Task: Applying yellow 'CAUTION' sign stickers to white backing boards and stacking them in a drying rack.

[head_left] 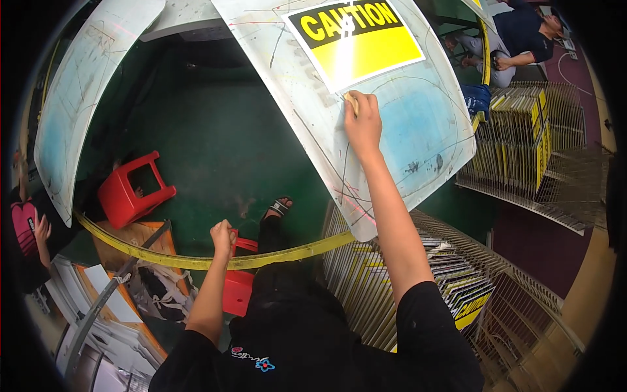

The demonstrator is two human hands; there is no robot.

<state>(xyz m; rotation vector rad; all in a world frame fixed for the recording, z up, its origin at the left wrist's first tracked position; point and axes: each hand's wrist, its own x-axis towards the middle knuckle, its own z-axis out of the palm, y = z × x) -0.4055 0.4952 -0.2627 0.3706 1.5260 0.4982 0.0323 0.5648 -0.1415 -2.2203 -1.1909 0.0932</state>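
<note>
My right hand (364,124) pinches a small pale yellow block (351,102), its exact kind unclear. It is at the lower edge of a yellow-and-black sign (366,55). The sign lies on a scuffed white and pale blue panel (418,127), with a bright glare streak across it. My left hand (223,238) is closed in a fist above the yellow curved rail (294,255), away from the sign. Anything inside that fist is hidden.
A similar panel (91,78) stands at the left. Wire racks (562,176) at the right hold several stacked signs (516,130). A red stool (134,189) is on the green floor. One person (522,32) sits at the upper right, and another person (29,228) is at the left edge.
</note>
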